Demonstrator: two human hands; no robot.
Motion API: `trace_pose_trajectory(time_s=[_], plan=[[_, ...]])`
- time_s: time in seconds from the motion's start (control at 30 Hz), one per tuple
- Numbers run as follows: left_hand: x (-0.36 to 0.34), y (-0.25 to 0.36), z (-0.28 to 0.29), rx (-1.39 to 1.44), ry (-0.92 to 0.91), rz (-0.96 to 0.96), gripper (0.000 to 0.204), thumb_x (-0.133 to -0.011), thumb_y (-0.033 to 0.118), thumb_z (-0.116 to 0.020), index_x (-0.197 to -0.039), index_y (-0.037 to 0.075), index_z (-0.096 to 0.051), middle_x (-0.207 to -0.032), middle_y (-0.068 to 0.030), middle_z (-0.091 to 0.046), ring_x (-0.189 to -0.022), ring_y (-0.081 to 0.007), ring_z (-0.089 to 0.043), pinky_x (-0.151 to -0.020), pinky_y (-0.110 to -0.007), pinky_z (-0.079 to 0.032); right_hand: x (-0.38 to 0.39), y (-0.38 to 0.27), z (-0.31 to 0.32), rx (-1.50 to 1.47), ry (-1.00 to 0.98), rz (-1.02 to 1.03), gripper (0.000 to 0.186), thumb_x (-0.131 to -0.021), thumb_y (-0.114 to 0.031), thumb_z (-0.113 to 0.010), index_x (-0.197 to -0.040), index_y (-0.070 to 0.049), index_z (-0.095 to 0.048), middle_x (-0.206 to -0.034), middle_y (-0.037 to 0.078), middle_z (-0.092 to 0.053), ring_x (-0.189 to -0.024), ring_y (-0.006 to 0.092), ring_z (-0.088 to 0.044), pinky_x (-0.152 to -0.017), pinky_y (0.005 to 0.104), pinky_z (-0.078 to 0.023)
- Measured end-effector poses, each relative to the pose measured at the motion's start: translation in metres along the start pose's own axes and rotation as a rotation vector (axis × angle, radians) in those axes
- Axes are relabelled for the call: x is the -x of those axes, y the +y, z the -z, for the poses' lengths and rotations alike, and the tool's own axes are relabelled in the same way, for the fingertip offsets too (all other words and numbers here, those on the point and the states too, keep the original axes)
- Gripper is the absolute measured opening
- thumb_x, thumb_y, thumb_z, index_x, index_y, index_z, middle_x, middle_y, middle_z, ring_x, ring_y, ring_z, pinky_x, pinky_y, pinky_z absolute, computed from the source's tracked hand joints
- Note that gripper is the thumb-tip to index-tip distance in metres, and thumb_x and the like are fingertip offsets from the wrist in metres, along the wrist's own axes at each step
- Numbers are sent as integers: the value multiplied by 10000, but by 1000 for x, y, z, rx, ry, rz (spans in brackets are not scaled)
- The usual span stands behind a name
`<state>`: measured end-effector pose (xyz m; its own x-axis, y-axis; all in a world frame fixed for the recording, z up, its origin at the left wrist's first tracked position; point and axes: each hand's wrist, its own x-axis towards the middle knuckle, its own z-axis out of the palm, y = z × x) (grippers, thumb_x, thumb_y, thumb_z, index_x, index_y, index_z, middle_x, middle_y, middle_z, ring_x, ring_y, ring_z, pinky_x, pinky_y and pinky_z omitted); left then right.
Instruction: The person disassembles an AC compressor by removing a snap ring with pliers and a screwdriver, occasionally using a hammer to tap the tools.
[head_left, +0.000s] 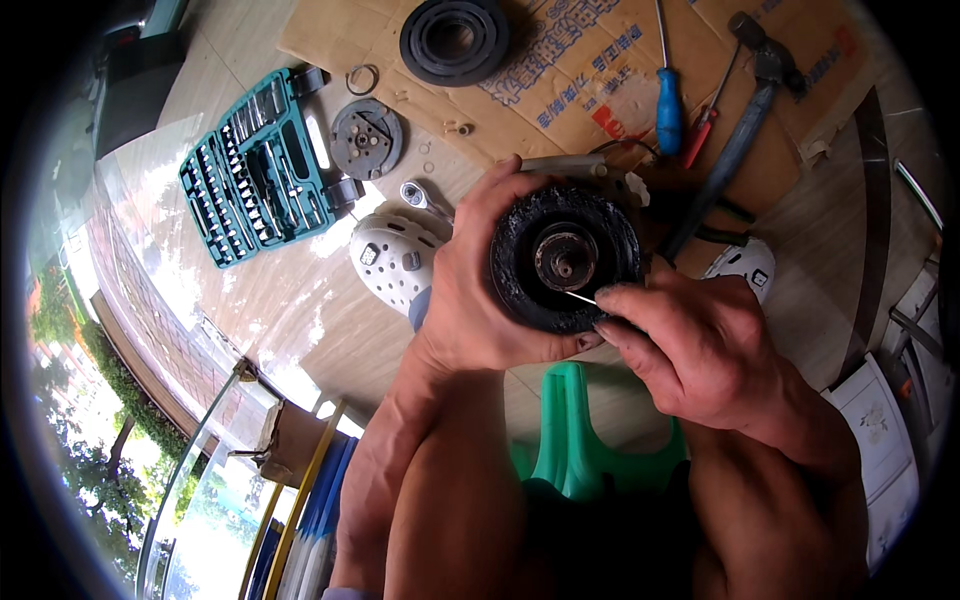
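Note:
My left hand (470,275) is wrapped round the side of a compressor (508,225), its black, greasy ring-shaped end facing up. A bare metal hub with a shaft (566,258) stands in the ring's middle. Thumb and forefinger of my right hand (690,335) pinch a thin, bright metal pick (580,296). Its tip reaches into the gap between hub and black ring; the rest is hidden in my fingers, so its exact kind is unclear.
Cardboard (560,80) on the floor bears a black pulley (455,40), a blue screwdriver (668,110), a red screwdriver (700,135) and a hammer (740,150). To the left lie a clutch plate (368,138), a ratchet (418,196) and an open green socket set (215,215). A green stool (565,420) is beneath me.

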<state>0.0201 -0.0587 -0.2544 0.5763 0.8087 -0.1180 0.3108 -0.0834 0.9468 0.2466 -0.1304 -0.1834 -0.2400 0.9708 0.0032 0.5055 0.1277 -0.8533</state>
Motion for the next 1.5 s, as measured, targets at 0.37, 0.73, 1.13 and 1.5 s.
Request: trace_pose_trajectory(time_s=[0.37, 0.73, 1.13, 1.5], plan=[[-5, -2, 0, 70, 15, 32, 1137, -426, 339, -1048, -1403, -15, -585, -1373, -212, -651, -1433, -425, -519, -1199, -475, -406, -6, 7, -6, -60, 127, -6, 254, -894, -14, -762, -1129, -3, -664, -796, 124, -625, -611, 298, -661, -533, 392, -532], [-16, 0, -1, 135, 23, 69, 1131, -427, 302, -1028, -1400, -23, -553, -1363, -218, -620, -1328, -367, -591, -1146, -430, -449, 3, 40, 28, -746, 626, -569, 335, -1071, -233, -666, -1291, 20, -671, -876, 30, -687, -686, 78, -588, -620, 240, -479], [1, 3, 0, -84, -78, -58, 1019, -467, 303, -1012, -1355, 34, -591, -1323, -156, -657, -1338, -430, -560, -1165, -490, -447, -4, 23, 18, -675, 516, -523, 301, -1014, -153, -746, -1233, 43, -684, -909, 46, -702, -731, 83, -635, -650, 249, -536], [9, 6, -7, -203, -125, -323, 879, -567, 290, -981, -1317, 11, -616, -1272, -128, -685, -1230, -422, -609, -1094, -471, -497, 1, 48, -44, -617, 436, -633, 332, -1092, -240, -648, -1317, 2, -643, -1129, 46, -682, -943, 110, -652, -841, 262, -538]])
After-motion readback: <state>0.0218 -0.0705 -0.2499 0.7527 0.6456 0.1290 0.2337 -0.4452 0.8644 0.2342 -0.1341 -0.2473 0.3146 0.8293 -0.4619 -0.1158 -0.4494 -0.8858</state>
